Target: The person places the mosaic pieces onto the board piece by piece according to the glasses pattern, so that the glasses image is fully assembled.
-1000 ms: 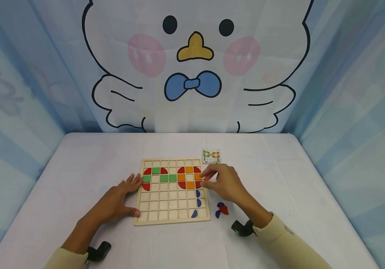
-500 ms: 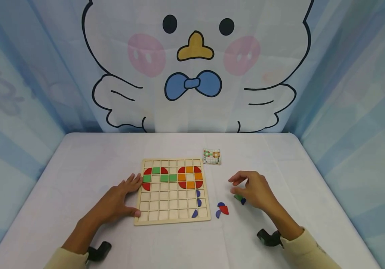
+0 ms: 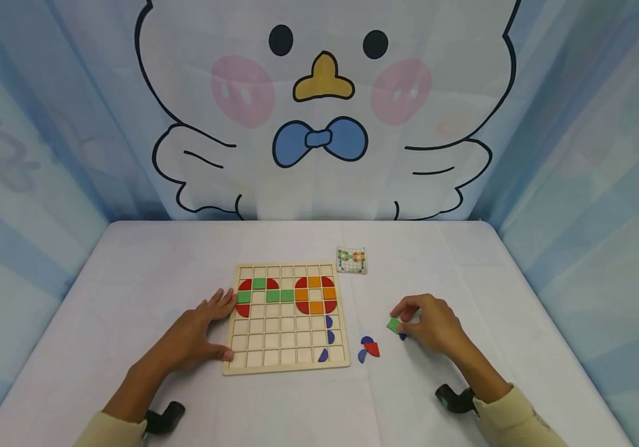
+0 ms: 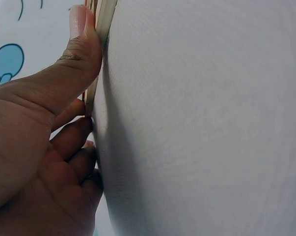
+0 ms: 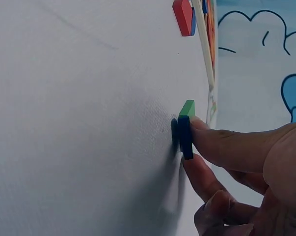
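Observation:
A wooden grid board (image 3: 272, 341) lies on the table, with red, green, orange and blue tiles in some of its cells. Along its left edge rests my left hand (image 3: 193, 332), fingers extended and thumb against the front left part; the left wrist view shows the thumb (image 4: 81, 49) touching the rim. Right of the board, my right hand (image 3: 433, 323) pinches a green square tile (image 3: 393, 325) between thumb and fingers. A dark blue piece (image 5: 185, 137) is right by that tile, partly hidden by the hand in the head view.
Between board and right hand lie a red quarter-round tile (image 3: 372, 349) and two blue half-round tiles, one of them a blue tile (image 3: 361, 356) in front. A small printed pattern card (image 3: 351, 260) sits at the board's far right corner. Patterned curtains enclose the table.
My right hand has left the board's right edge, where an orange tile now lies uncovered, and moved right to the green tile, which it has picked at. The left hand stays put.

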The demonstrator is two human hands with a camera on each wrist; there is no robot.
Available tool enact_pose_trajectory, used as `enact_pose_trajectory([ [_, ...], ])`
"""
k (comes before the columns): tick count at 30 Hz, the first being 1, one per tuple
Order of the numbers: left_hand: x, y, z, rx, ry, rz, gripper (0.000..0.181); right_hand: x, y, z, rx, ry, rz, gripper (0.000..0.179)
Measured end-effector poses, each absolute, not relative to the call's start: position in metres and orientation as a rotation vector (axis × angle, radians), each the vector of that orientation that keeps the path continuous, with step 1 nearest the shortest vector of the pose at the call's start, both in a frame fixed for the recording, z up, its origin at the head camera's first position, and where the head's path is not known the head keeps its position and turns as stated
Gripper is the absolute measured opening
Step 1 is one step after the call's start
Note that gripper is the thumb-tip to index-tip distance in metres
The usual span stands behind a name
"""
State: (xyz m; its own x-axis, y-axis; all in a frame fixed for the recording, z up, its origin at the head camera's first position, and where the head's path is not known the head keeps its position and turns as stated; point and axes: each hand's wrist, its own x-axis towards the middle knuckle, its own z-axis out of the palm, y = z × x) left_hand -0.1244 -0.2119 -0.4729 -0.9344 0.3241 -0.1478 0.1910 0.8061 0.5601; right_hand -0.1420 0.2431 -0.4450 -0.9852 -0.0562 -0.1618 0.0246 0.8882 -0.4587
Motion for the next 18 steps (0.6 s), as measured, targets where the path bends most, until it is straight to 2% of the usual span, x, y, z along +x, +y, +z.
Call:
enact_pose_trajectory([
  [7, -0.124, -0.212, -0.472, 0.391, 2.76, 0.814, 0.12, -0.147, 0.235, -0.448, -0.04, 2.851, -0.708, 0.02],
  [18, -0.124, -0.212, -0.473, 0.383, 2.749, 0.811, 0.12, -0.154, 0.214, -0.456, -0.149, 2.78, -1.012, 0.017],
])
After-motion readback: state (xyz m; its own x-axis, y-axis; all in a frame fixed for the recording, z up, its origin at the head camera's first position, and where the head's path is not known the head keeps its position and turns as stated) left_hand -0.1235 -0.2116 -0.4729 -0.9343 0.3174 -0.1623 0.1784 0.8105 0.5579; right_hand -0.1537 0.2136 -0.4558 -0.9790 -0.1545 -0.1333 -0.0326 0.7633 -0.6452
